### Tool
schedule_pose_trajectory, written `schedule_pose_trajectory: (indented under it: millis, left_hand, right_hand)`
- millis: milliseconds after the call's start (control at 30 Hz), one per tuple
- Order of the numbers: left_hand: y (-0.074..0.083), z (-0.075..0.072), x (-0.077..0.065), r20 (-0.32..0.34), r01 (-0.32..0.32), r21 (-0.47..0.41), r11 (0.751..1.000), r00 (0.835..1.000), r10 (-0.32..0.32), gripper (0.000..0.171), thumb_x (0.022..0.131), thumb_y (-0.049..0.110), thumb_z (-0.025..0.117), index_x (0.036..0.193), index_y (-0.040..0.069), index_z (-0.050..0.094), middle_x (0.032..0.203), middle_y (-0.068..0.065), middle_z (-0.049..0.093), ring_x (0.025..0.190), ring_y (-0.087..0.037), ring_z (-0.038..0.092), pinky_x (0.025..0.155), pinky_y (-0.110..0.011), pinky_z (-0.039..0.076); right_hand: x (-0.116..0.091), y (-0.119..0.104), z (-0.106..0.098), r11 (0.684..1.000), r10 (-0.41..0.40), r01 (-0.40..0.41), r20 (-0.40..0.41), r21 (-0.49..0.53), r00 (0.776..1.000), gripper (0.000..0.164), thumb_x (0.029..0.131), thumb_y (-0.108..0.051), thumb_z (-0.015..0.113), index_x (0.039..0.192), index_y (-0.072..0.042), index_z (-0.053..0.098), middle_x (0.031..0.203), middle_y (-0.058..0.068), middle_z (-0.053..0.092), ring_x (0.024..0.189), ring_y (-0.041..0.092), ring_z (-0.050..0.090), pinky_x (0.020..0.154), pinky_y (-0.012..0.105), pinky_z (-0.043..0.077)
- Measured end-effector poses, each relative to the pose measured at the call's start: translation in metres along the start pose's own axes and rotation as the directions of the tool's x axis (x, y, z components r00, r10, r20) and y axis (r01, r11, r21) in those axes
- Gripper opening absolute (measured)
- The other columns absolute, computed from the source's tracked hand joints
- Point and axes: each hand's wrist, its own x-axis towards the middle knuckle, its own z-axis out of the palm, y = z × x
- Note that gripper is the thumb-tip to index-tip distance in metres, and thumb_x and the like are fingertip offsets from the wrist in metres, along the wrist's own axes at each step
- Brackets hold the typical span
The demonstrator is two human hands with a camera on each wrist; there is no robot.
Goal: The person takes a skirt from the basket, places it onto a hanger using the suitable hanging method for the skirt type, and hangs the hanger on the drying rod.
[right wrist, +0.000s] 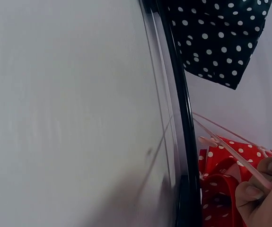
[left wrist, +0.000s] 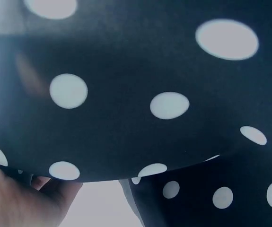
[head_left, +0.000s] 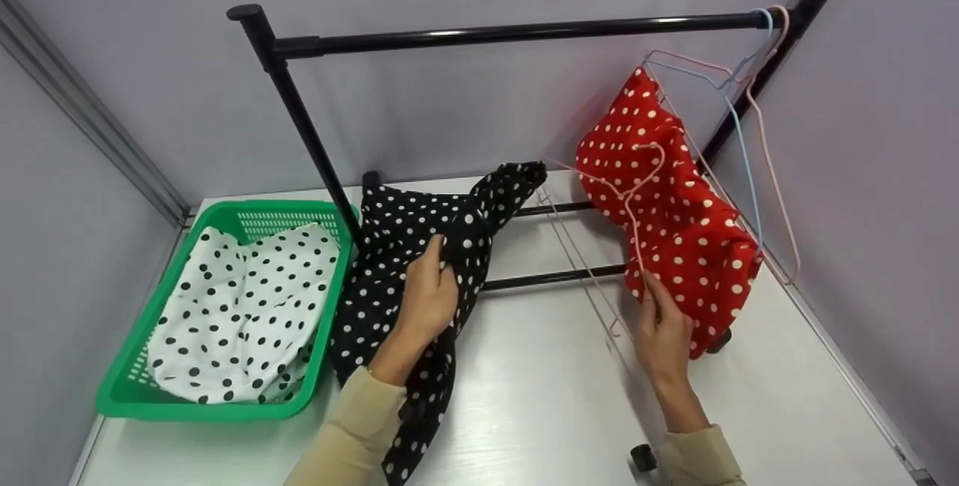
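Note:
A black cloth garment with white dots [head_left: 382, 269] is bunched over the left side of the rack's base. My left hand [head_left: 431, 295] grips it near the middle; in the left wrist view the cloth [left wrist: 121, 137] covers most of the picture, and part of the hand [left wrist: 27, 198] shows at its lower edge. My right hand [head_left: 663, 332] pinches one side of a pink wire hanger [head_left: 637, 235], whose hook points up. The right wrist view shows the fingers [right wrist: 254, 191] on the hanger's wire [right wrist: 230, 151]. Behind that hanger is a red dotted garment [head_left: 704, 246].
A black rail [head_left: 487, 34] spans the rack, with a blue hanger [head_left: 738, 126] and another pink hanger [head_left: 766, 149] at its right end. On the left stands a green basket [head_left: 217, 411] holding white cloth with black dots [head_left: 240, 314]. Walls enclose the white table [head_left: 524, 396].

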Motion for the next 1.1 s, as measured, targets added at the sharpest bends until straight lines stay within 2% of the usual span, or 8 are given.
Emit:
schedule_pose_trajectory:
  millis: [200, 433, 567, 633, 733, 900, 1000, 1100]
  left_hand:
    - [0.002, 0.018, -0.003, 0.062, 0.018, -0.008, 1.0, 0.998, -0.018, 0.054, 0.095, -0.011, 0.041, 0.149, -0.015, 0.036, 0.151, -0.032, 0.043, 0.142, -0.038, 0.044, 0.118, -0.044, 0.036]
    - [0.0, 0.046, -0.005, 0.163, -0.003, 0.104, 0.995, 0.987, -0.014, 0.051, 0.096, -0.009, 0.043, 0.146, -0.013, 0.041, 0.142, -0.031, 0.054, 0.127, -0.034, 0.058, 0.111, -0.043, 0.045]
    - [0.001, 0.059, -0.004, 0.217, 0.005, 0.156, 0.988, 0.975, -0.039, 0.048, 0.097, -0.008, 0.045, 0.144, -0.008, 0.047, 0.14, -0.028, 0.057, 0.125, -0.032, 0.06, 0.107, -0.043, 0.049]
    - [0.002, 0.066, -0.003, 0.236, 0.016, 0.174, 0.985, 0.97, -0.057, 0.047, 0.097, -0.007, 0.046, 0.144, -0.006, 0.048, 0.14, -0.026, 0.057, 0.124, -0.031, 0.061, 0.106, -0.042, 0.05]
    - [0.003, 0.076, -0.001, 0.257, 0.024, 0.211, 0.977, 0.963, -0.079, 0.047, 0.099, -0.004, 0.048, 0.146, -0.006, 0.046, 0.144, -0.026, 0.054, 0.13, -0.033, 0.057, 0.109, -0.043, 0.047]
    - [0.003, 0.097, 0.005, 0.289, -0.007, 0.295, 0.955, 0.954, -0.082, 0.049, 0.101, 0.003, 0.051, 0.149, -0.004, 0.044, 0.147, -0.023, 0.052, 0.128, -0.037, 0.058, 0.106, -0.047, 0.049]
    - [0.001, 0.112, 0.007, 0.313, -0.036, 0.36, 0.932, 0.946, -0.084, 0.053, 0.102, 0.008, 0.053, 0.153, 0.002, 0.04, 0.152, -0.019, 0.047, 0.115, -0.036, 0.064, 0.095, -0.048, 0.055]
    - [-0.004, 0.126, 0.009, 0.34, -0.068, 0.428, 0.901, 0.936, -0.09, 0.059, 0.102, 0.011, 0.053, 0.158, 0.008, 0.035, 0.162, -0.013, 0.035, 0.113, -0.036, 0.064, 0.09, -0.05, 0.056]
  right_hand:
    - [-0.007, -0.013, 0.02, 0.999, -0.046, 0.046, 0.015, 0.021, 0.999, 0.036, 0.104, -0.003, 0.056, 0.139, -0.006, 0.063, 0.121, 0.017, 0.072, 0.068, 0.022, 0.052, 0.072, 0.011, 0.041]
    - [-0.012, -0.027, 0.042, 0.984, -0.168, 0.17, -0.034, 0.054, 0.985, 0.034, 0.098, 0.009, 0.058, 0.13, 0.002, 0.067, 0.124, 0.02, 0.07, 0.106, 0.023, 0.067, 0.097, 0.008, 0.041]
    - [-0.016, -0.035, 0.048, 0.972, -0.231, 0.232, -0.024, 0.042, 0.973, 0.036, 0.097, 0.011, 0.059, 0.131, 0.003, 0.067, 0.082, 0.017, 0.07, 0.056, 0.007, 0.048, 0.065, 0.011, 0.044]
    - [-0.018, -0.04, 0.05, 0.969, -0.245, 0.244, 0.0, 0.041, 0.97, 0.037, 0.097, 0.01, 0.059, 0.132, 0.002, 0.066, 0.064, 0.009, 0.057, 0.05, 0.002, 0.025, 0.051, 0.017, 0.035]
    - [-0.02, -0.047, 0.052, 0.972, -0.233, 0.233, 0.028, 0.03, 0.972, 0.038, 0.097, 0.007, 0.06, 0.134, -0.002, 0.066, 0.057, 0.002, 0.044, 0.048, -0.004, 0.02, 0.044, 0.022, 0.028]
    - [-0.021, -0.053, 0.054, 0.977, -0.213, 0.212, 0.032, 0.008, 0.977, 0.039, 0.098, 0.006, 0.059, 0.135, -0.005, 0.066, 0.074, 0.016, 0.067, 0.048, 0.003, 0.026, 0.054, 0.026, 0.041]
    - [-0.022, -0.056, 0.055, 0.975, -0.22, 0.219, 0.051, 0.02, 0.974, 0.038, 0.098, 0.006, 0.059, 0.134, -0.002, 0.066, 0.11, 0.024, 0.073, 0.057, 0.012, 0.057, 0.073, 0.035, 0.058]
    - [-0.024, -0.058, 0.056, 0.974, -0.223, 0.22, 0.075, 0.044, 0.972, 0.035, 0.098, 0.007, 0.058, 0.133, 0.003, 0.065, 0.125, 0.025, 0.066, 0.082, 0.025, 0.072, 0.09, 0.046, 0.058]
